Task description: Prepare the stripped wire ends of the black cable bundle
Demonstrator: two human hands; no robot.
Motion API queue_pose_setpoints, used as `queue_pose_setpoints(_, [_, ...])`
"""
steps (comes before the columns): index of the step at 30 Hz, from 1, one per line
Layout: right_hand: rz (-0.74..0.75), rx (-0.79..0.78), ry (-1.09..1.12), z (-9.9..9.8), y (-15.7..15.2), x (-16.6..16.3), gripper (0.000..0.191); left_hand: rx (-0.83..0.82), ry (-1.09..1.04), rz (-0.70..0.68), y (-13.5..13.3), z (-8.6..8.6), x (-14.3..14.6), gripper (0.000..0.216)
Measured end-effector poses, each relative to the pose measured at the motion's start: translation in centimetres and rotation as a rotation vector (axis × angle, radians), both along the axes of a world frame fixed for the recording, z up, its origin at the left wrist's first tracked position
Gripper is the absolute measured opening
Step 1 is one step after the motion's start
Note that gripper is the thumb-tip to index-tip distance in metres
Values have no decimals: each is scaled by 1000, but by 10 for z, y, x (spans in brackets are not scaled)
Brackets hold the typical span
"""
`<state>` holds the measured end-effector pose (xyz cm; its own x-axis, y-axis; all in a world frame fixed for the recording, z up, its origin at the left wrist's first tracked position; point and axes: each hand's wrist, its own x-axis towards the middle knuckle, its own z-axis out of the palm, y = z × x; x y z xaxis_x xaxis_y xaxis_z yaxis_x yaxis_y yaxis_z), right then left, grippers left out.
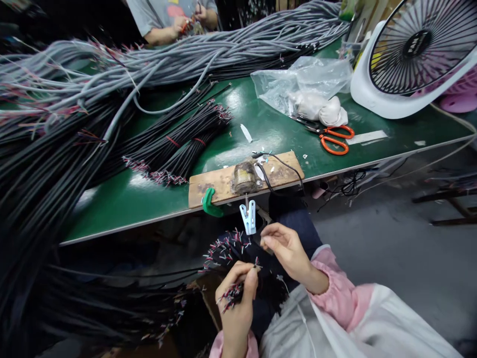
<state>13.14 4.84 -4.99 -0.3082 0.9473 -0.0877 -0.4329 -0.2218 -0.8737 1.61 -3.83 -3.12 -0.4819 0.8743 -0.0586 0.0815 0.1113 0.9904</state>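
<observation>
My left hand (236,303) is closed around several thin black cables (231,294), whose red and white wire ends stick out of the grip. One cable end (257,265) stands up between the thumb and forefinger. To its right, my right hand (285,250) is held with thumb and forefinger pinched together; what sits between them, if anything, cannot be made out. A further bunch of black cables (228,248) lies just beyond the hands, over the lap. A light blue clothespin (248,218) hangs from the shaft of a small motor (244,178) above the hands.
The motor sits on a wooden board (208,182) held by a green clamp (212,203) at the table edge (156,217). Cable bundles (179,144), grey cables (223,49), orange-handled scissors (335,140), a plastic bag (301,79) and a fan (413,54) occupy the table. Another person (175,22) works opposite.
</observation>
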Motion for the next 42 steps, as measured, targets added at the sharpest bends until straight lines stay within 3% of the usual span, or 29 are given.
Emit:
queue_pose_setpoints(2, [26,-8,-18,0,2,6,33,2,-7,16,0,1,1,23])
queue_pose_setpoints(5, [124,103,-119,7,-3,13,37,12,-13,4,0,3,3,23])
queue_pose_setpoints(12, [65,317,-307,16,-14,14,26,4,-1,-20,-2,9,3,29])
queue_pose_setpoints(17, [1,300,-279,9,-11,16,20,-36,-41,-2,-4,12,5,29])
queue_pose_setpoints(23, [66,285,-252,15,-11,17,25,-8,15,-4,0,14,8,29])
queue_pose_setpoints(31, [-106,523,-422,28,-10,14,18,21,58,36,2,11,12,19])
queue_pose_setpoints(42, [-96,528,-420,24,-9,15,23,40,59,8,5,5,11,17])
